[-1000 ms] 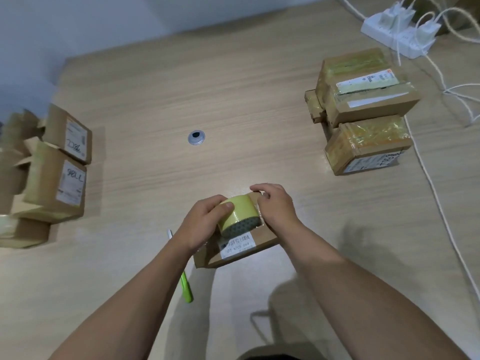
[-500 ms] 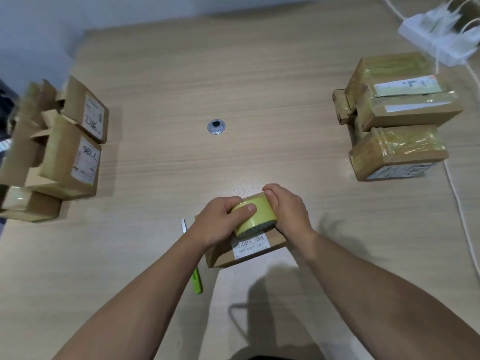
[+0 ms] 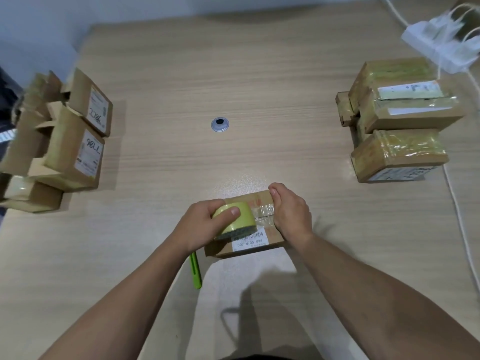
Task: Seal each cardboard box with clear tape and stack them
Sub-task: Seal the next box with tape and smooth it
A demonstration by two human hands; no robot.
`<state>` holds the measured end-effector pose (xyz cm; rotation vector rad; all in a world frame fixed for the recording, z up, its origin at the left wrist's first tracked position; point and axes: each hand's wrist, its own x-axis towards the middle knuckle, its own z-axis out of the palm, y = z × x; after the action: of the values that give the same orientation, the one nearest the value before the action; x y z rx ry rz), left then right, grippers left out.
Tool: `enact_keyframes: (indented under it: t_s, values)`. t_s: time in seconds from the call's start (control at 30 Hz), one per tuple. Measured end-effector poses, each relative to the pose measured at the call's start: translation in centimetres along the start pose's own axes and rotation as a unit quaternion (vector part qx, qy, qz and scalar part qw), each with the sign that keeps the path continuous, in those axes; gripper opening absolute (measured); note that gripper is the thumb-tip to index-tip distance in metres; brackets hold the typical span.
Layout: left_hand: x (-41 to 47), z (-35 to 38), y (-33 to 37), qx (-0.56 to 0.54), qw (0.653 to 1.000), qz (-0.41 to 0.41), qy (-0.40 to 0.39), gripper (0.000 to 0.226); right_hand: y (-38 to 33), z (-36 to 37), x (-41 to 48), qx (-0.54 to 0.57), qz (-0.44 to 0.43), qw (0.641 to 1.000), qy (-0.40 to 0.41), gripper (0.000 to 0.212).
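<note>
Student: Why both hands on the cardboard box [image 3: 262, 246] on the near table [image 3: 259, 87]?
Tutor: Fingers of the left hand [image 3: 201, 224] wrap the tape roll [image 3: 235, 222] to pay out strip; the right hand [image 3: 291, 211] curls over the box edge, probably anchoring the tape's end.

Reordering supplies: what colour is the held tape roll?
Round tape roll looks yellow-green; head view.
</note>
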<state>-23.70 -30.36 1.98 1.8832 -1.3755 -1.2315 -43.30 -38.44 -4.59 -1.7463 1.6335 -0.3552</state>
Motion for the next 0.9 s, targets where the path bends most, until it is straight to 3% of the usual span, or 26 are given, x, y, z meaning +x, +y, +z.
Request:
enact_keyframes:
  t_s: [0.1,0.2,0.33,0.53,0.77,0.9]
  values:
    - [-0.7,0.1,-1.1,-0.090,0.996,0.008,0.004,0.042,0.0,0.2,0.0,-0.006,-0.013,1.000,0.006,0.030]
    - [-1.1,-0.4,-2.0,-0.094,0.995,0.018,0.016,0.048,-0.1,0.3,0.1,-0.021,-0.016,1.000,0.004,0.031]
    - [-0.7,-1.2,-1.4,-0.012,0.999,0.032,0.004,0.034,0.0,0.4,0.2,-0.049,-0.011,0.999,-0.003,0.031]
    - [-0.6,-4.2,-2.1,0.185,0.981,0.040,0.045,0.042,-0.1,0.5,0.3,-0.057,-0.009,0.998,-0.002,0.031]
    - [-1.5,-3.8,-3.8,0.013,0.998,0.036,0.045,0.045,-0.1,0.6,0.3,-0.068,-0.007,0.998,-0.003,0.032]
    - [-1.9,-4.8,-4.5,0.043,0.998,0.033,0.038,0.051,-0.1,0.5,0.2,-0.080,0.001,0.997,0.001,0.031]
